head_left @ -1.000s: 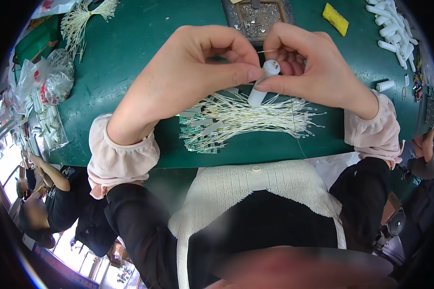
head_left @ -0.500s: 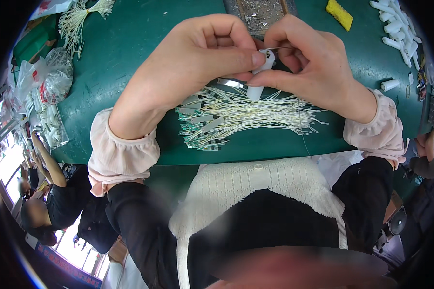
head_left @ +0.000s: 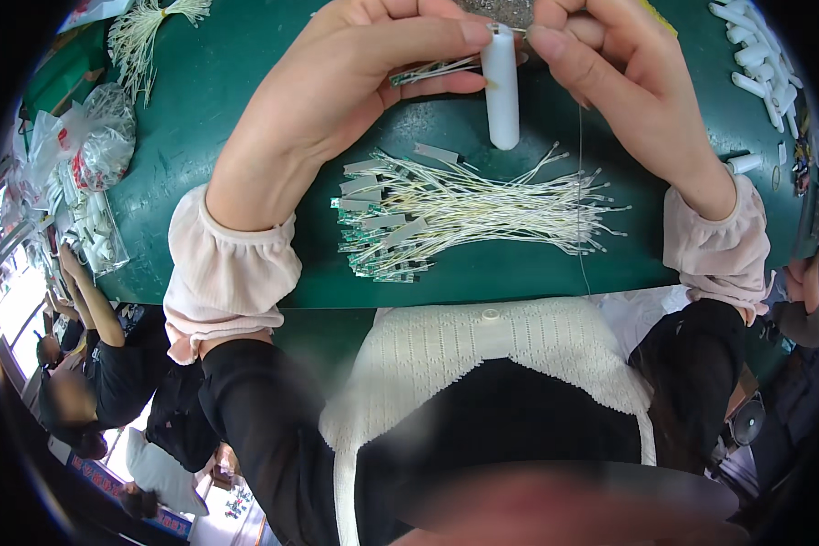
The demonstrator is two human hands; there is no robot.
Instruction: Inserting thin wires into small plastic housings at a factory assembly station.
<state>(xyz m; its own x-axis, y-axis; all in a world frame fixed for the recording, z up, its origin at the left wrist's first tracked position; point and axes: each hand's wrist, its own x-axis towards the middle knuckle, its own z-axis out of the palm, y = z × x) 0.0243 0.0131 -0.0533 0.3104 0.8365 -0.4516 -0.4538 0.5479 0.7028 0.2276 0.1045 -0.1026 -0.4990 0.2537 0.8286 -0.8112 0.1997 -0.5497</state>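
My left hand (head_left: 332, 105) grips a white plastic tube (head_left: 502, 105) near its far end, thumb on one side and fingers on the other. A few thin wire leads (head_left: 439, 69) are also tucked in that hand. At the tube's far end, my right hand (head_left: 642, 91) is closed in a pinch around a thin pale wire (head_left: 520, 30). A fine grey strand (head_left: 581, 196) hangs below the right hand toward the table's near edge. Under the hands lies a bundle of cream wire leads (head_left: 491, 205), with small green circuit boards and grey tabs at its left end.
More white tubes (head_left: 757, 59) are heaped at the far right, with a single tube (head_left: 744, 163) beside my right wrist. Another wire bundle (head_left: 141, 41) and clear plastic bags (head_left: 105, 141) lie at the left. A grey tray (head_left: 496, 11) is partly hidden beyond my hands.
Both hands have moved away from me, carrying the white tube off the wire bundle. The right hand has drawn slightly apart from the left, so more of the tube shows.
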